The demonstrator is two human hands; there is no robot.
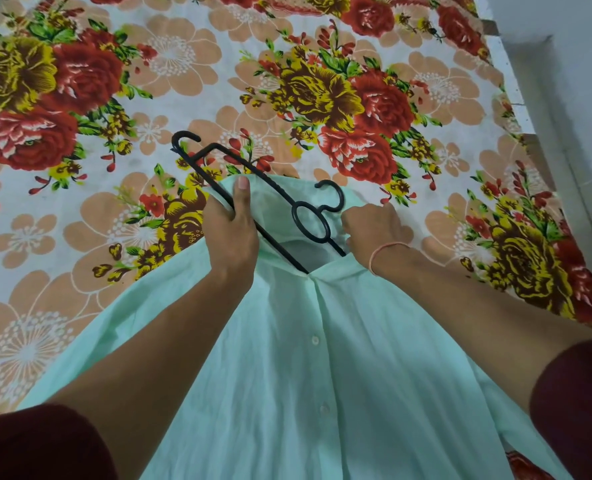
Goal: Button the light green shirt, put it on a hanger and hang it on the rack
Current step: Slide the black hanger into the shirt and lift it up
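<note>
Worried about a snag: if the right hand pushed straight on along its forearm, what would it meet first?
Probably the black hanger: its ring and hook lie just ahead of the right hand, which pinches the light green shirt at the collar. Depth is unclear, so contact is a guess.

A bed (62, 216) covered with a floral bedsheet (443, 39) of red, yellow and peach blooms carried the light green shirt (305, 368), lying front up, buttons showing.
</note>
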